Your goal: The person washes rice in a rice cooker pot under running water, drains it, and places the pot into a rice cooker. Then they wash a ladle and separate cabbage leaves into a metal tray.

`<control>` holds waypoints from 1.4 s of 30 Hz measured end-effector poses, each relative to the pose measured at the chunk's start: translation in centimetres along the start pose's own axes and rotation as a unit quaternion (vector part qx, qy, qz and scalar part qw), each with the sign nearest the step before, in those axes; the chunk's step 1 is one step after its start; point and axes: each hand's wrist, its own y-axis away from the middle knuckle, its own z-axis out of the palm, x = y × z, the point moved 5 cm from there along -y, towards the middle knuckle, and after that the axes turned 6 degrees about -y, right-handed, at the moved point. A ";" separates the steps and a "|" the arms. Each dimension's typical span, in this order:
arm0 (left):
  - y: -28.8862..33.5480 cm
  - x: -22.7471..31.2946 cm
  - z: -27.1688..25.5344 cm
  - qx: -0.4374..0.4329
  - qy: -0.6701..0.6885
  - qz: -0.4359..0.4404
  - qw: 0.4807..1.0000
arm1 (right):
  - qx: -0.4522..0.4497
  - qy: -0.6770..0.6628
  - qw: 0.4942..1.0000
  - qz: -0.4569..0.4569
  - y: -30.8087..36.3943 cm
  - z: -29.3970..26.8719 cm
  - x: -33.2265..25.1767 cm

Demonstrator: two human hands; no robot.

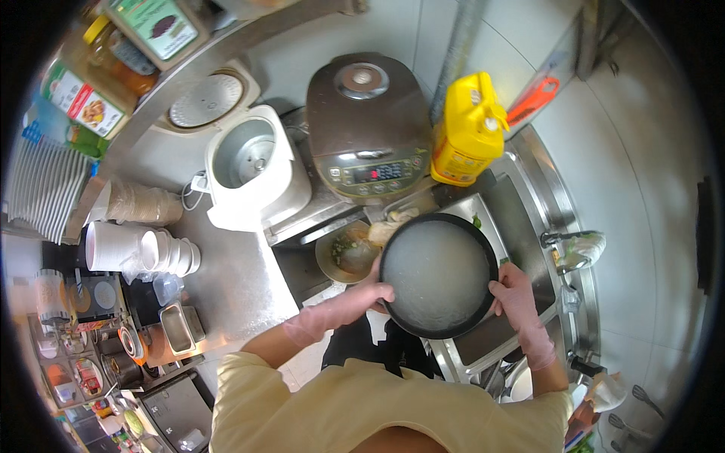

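1. Presently, we find the black pan (434, 333), holding cloudy liquid (438, 272), over the left edge of the sink (483, 349).
2. We observe the left hand (371, 291) clasping its left side, the right hand (515, 289) its right.
3. We record a yellow jug (467, 134) near the sink's far-left corner.

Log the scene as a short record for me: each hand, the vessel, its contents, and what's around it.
Left hand: gloved, gripping the left side of the black pot
Right hand: gloved, gripping its right side
Contents: cloudy, whitish liquid
Behind: brown rice cooker, lid shut, display lit; yellow jug beside it
Left: white cooker, lid open
Right: metal sink
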 end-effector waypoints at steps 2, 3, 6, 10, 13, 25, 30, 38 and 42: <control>3.7 2.8 -3.7 0.040 -0.048 -0.010 0.998 | -0.030 -0.002 1.000 -0.004 -0.7 3.9 -3.5; 5.5 4.2 -5.2 0.039 -0.033 -0.017 0.999 | -0.051 -0.008 0.999 -0.018 -1.3 6.0 -5.4; 10.1 8.2 -10.2 0.110 -0.102 0.046 0.988 | -0.105 0.007 0.993 -0.056 -3.4 11.9 -11.0; 14.4 11.8 -16.9 0.207 -0.093 0.153 0.962 | -0.172 0.023 0.978 -0.114 -7.1 19.7 -17.9; 16.2 13.1 -22.1 0.254 -0.080 0.196 0.944 | -0.222 0.038 0.962 -0.153 -10.3 25.2 -22.0; 14.4 14.2 -40.7 0.353 -0.152 0.231 0.894 | -0.269 0.069 0.926 -0.256 -23.5 40.3 -27.4; 12.5 12.6 -44.9 0.381 -0.198 0.192 0.883 | -0.262 0.085 0.933 -0.232 -26.0 42.6 -26.5; 10.5 9.9 -46.7 0.336 -0.180 0.182 0.906 | -0.257 0.135 0.932 -0.216 -27.5 44.3 -24.7; 9.6 9.0 -47.2 0.335 -0.194 0.174 0.906 | -0.237 0.206 0.923 -0.222 -29.3 45.0 -23.7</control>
